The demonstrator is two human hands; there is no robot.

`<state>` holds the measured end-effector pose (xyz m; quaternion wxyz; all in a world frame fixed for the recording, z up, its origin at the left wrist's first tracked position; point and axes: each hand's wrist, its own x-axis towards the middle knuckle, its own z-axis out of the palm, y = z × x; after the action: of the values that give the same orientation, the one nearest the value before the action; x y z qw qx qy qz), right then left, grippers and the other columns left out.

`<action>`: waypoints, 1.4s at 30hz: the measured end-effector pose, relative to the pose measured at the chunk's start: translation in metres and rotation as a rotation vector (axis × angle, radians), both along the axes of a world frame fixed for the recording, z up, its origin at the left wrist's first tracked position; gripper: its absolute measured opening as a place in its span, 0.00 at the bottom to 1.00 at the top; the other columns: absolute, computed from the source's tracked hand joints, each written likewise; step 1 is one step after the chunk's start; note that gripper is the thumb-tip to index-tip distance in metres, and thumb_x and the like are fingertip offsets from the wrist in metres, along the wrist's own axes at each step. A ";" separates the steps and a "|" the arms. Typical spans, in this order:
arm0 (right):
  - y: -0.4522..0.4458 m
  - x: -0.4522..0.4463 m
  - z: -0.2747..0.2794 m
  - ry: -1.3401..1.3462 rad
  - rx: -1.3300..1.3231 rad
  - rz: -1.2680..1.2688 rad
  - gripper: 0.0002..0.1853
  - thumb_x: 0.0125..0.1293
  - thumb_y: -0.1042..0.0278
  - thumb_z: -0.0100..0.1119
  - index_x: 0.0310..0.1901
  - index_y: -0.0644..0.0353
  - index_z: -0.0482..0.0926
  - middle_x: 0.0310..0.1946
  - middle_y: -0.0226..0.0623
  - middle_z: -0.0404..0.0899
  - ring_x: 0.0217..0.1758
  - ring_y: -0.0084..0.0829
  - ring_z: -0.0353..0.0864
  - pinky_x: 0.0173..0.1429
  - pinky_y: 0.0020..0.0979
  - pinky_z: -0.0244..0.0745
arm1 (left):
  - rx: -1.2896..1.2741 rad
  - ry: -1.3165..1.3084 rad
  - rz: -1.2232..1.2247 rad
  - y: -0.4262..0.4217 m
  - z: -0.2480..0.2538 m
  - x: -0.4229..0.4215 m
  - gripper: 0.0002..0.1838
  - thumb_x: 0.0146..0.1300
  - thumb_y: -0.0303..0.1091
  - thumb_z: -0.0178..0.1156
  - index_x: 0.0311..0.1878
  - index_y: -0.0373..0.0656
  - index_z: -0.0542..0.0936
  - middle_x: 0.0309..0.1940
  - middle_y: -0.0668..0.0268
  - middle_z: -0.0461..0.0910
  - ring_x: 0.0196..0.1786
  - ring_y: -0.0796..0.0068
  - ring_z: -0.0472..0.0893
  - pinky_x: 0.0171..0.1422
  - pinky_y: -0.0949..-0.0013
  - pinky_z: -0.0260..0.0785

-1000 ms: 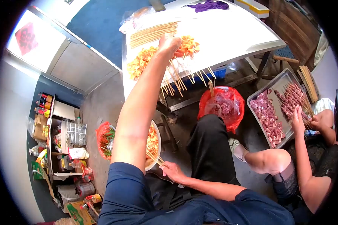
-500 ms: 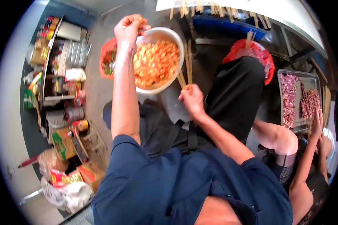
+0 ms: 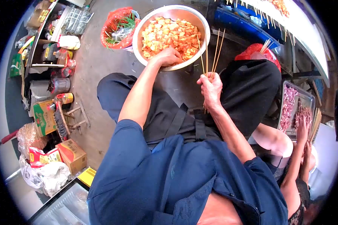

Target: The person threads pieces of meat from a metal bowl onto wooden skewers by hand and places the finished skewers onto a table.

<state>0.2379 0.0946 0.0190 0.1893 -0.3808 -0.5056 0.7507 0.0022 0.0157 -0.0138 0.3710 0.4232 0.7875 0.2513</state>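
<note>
Orange-red chunks (image 3: 165, 33), moist-looking and irregularly cut, lie heaped in a round, smooth metal bowl (image 3: 204, 28) in the head view. The left hand (image 3: 167, 57) reaches over the near rim, its fingertips down among the chunks; whether they pinch any cannot be told. The right hand (image 3: 211, 90) is clenched around several thin, straight, pale sticks (image 3: 216, 52), which fan upward just beside the bowl.

Left of the bowl, crinkled red plastic (image 3: 110, 23) lines a container of slender green leaves (image 3: 127, 21). Glossy red plastic (image 3: 268, 55) shows beyond the dark, matte trouser knee (image 3: 248, 80). More stick ends jut over the white table's (image 3: 308, 33) edge. At the right, a shallow metal tray (image 3: 307, 95) bears glistening pink pieces (image 3: 288, 100) and laden skewers (image 3: 302, 111), with a co-worker's hand (image 3: 304, 127) by the skewers.
</note>
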 end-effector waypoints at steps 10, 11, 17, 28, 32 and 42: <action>0.000 0.001 0.000 0.050 -0.047 -0.010 0.06 0.67 0.67 0.51 0.39 0.59 0.69 0.21 0.29 0.74 0.14 0.12 0.59 0.16 0.17 0.55 | -0.023 -0.360 0.005 -0.017 0.046 0.007 0.13 0.54 0.42 0.66 0.35 0.42 0.83 0.28 0.73 0.79 0.34 0.85 0.74 0.41 0.77 0.67; -0.001 0.000 0.000 0.049 -0.047 -0.009 0.06 0.67 0.67 0.51 0.39 0.59 0.69 0.21 0.29 0.74 0.14 0.12 0.59 0.16 0.17 0.55 | 0.011 -0.422 0.030 -0.017 0.044 0.005 0.11 0.52 0.36 0.68 0.37 0.42 0.83 0.29 0.74 0.80 0.34 0.84 0.74 0.42 0.79 0.67; -0.004 0.000 -0.002 0.046 -0.056 0.016 0.05 0.67 0.67 0.50 0.40 0.59 0.69 0.21 0.30 0.74 0.14 0.12 0.59 0.16 0.17 0.54 | 0.043 -0.392 0.060 -0.017 0.049 0.007 0.10 0.52 0.34 0.64 0.36 0.41 0.84 0.29 0.73 0.80 0.32 0.85 0.75 0.36 0.79 0.67; -0.007 0.000 -0.005 0.049 -0.085 0.051 0.04 0.67 0.68 0.50 0.38 0.58 0.71 0.20 0.29 0.74 0.14 0.12 0.58 0.16 0.17 0.53 | 0.073 -0.397 0.002 -0.013 0.044 0.006 0.09 0.52 0.33 0.61 0.35 0.40 0.82 0.28 0.72 0.79 0.33 0.83 0.75 0.41 0.77 0.68; -0.007 0.001 -0.003 0.058 -0.092 0.060 0.04 0.67 0.68 0.50 0.38 0.58 0.71 0.21 0.29 0.74 0.14 0.12 0.58 0.16 0.17 0.53 | 0.045 -0.448 0.071 -0.013 0.039 0.002 0.10 0.52 0.33 0.61 0.37 0.40 0.82 0.30 0.71 0.80 0.35 0.83 0.75 0.44 0.77 0.68; -0.009 -0.001 0.001 0.049 -0.087 0.069 0.04 0.67 0.68 0.51 0.37 0.58 0.71 0.20 0.28 0.74 0.14 0.12 0.58 0.16 0.17 0.53 | 0.042 -0.349 0.011 -0.014 0.049 0.006 0.12 0.49 0.32 0.61 0.37 0.40 0.83 0.30 0.70 0.80 0.36 0.82 0.76 0.45 0.76 0.68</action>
<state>0.2374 0.0854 0.0197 0.1590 -0.3525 -0.4804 0.7872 0.0080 0.0014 0.0355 0.4918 0.3764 0.7080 0.3394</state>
